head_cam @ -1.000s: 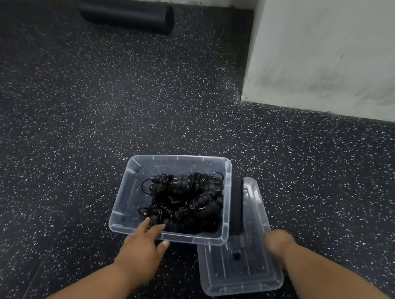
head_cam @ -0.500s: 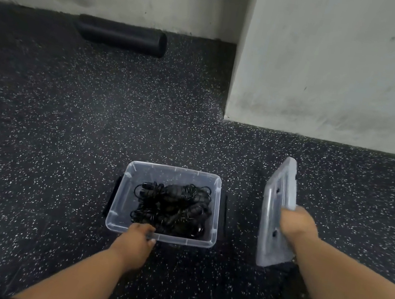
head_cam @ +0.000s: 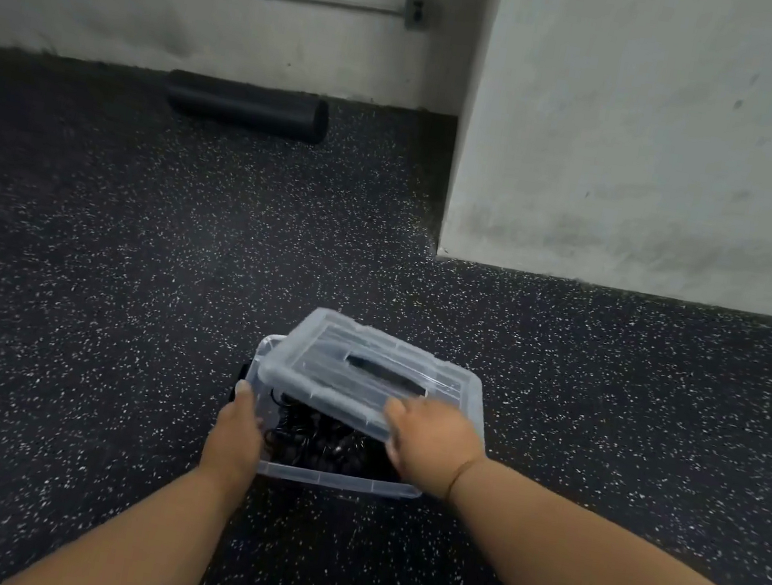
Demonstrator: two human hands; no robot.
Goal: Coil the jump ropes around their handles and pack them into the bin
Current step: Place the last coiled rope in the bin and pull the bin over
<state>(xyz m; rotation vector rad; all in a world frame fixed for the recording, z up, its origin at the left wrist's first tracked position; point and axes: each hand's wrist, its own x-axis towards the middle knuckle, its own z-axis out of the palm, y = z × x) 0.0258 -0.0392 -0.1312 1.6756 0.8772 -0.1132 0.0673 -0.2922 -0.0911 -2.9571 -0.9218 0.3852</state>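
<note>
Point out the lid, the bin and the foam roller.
lid [head_cam: 353, 362], head view, on its clear top panel.
bin [head_cam: 336, 480], head view, on its near wall.
foam roller [head_cam: 246, 106], head view, on the middle of its side.

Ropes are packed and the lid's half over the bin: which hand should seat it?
Right. The right hand grips the lid at its near edge, tilted over the bin. The left hand holds the bin's left wall, so it probably best steadies.
</note>
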